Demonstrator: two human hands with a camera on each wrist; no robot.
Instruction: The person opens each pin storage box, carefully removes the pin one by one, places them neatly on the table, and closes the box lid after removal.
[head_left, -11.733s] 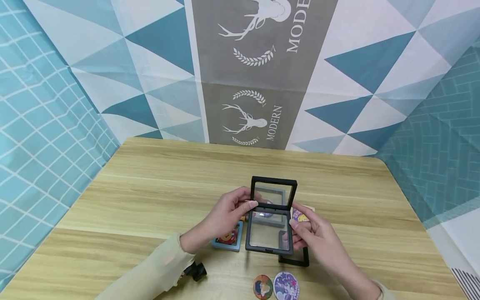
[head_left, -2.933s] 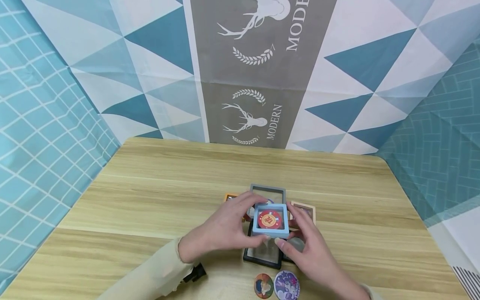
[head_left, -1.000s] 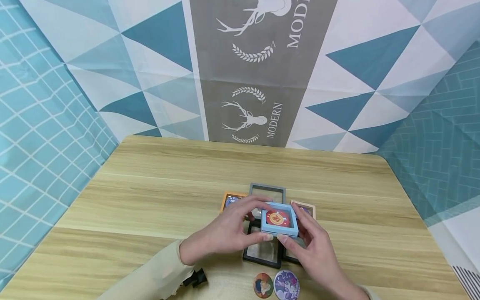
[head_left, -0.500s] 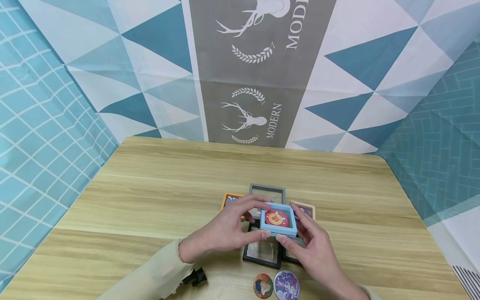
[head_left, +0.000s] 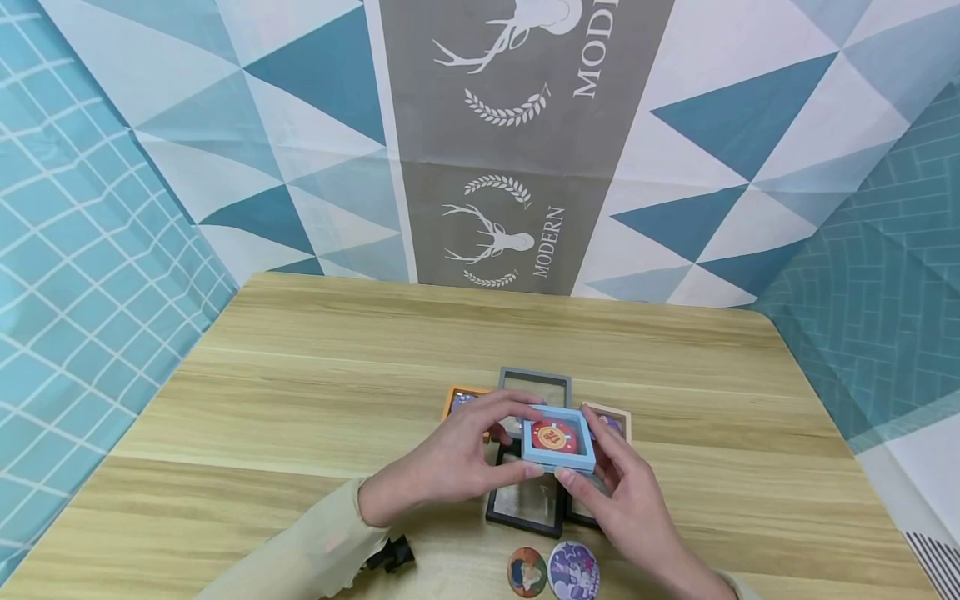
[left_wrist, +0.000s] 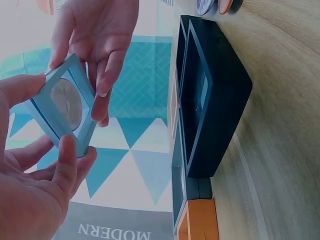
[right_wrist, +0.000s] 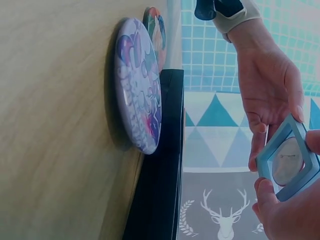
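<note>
Both hands hold a small light-blue display frame (head_left: 557,458) with a red poker chip (head_left: 553,437) behind its clear film. My left hand (head_left: 450,454) grips its left side, thumb at the near edge and fingers over the far edge. On the right side my right hand (head_left: 630,500) grips it, thumb at the near corner. In the left wrist view the blue frame (left_wrist: 86,135) hangs in the air, apart from the frames on the table, and its chip shows a pale face. Below it lies a black frame (head_left: 525,528), partly covered by the hands.
Around the hands lie a grey frame (head_left: 534,372), an orange frame (head_left: 452,400), a beige frame (head_left: 627,425) and another black frame (head_left: 583,518). Two round badges, one orange (head_left: 527,572) and one purple (head_left: 573,571), lie at the near edge. Printed cloth (head_left: 510,200) hangs behind the table.
Earliest, the hands held a black frame open; it now lies on the table. The blue frame, then on the table at left, is held up, shifted slightly right since 2.9 seconds ago.
</note>
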